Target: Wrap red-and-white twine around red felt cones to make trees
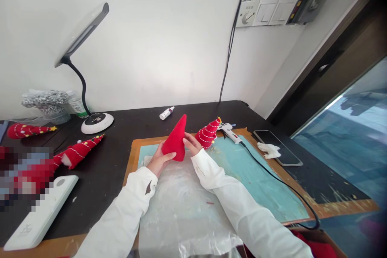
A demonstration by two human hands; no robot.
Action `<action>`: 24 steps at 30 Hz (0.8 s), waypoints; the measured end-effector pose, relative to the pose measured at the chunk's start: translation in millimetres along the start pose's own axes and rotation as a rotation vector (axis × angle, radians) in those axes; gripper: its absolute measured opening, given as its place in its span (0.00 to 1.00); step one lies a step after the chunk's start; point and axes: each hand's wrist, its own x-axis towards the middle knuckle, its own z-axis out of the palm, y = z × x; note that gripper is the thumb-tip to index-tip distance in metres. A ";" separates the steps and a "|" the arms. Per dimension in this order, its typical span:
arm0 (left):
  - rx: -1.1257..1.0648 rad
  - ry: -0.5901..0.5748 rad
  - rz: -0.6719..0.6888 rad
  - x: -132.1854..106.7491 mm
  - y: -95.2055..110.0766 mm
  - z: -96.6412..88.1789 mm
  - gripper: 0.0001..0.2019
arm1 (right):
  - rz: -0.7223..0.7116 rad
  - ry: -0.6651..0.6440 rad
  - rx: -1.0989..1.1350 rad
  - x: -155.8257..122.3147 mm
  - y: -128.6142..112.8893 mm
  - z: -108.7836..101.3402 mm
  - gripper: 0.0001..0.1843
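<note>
Head view. The workpiece, a red felt cone (pixel 176 141), is located in front of me, near the mid-line of the table (pixel 105 161), tip pointing toward the far edge. My left grip (pixel 157 160) pinches its lower left side, thumb across the front face. My right grip (pixel 192 143) pinches its right side with the fingertips. Whether the base contacts the surface below cannot be determined.

Surroundings: a crumpled plastic sheet (pixel 178 209) lies under my forearms, extending to the near edge and overlapping a light-blue mat (pixel 256 185) bordered with brown tape (pixel 344 206).

Obstructions, right side: a decorated cone (pixel 206 135) stands just beyond my right grip. Beside it, a glue gun (pixel 232 135) lies across the mat's far border; its cable (pixel 272 174) runs down the mat's right side toward the near edge. A phone (pixel 288 154), partly covered by a tissue (pixel 269 150), lies near the right edge.

Far edge: a small white bottle (pixel 166 113) lies on its side; a desk lamp (pixel 97 124) stands further left. Far left corner: a tub of silver tinsel (pixel 50 105) with another decorated cone (pixel 27 130) before it.

Left side: a white oblong device (pixel 44 215) lies near the near edge. The adjacent area is pixelated.
</note>
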 end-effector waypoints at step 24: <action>0.225 0.252 0.330 15.5 1.2 -16.9 0.18 | 0.088 0.101 0.311 -13.0 -18.4 11.7 0.26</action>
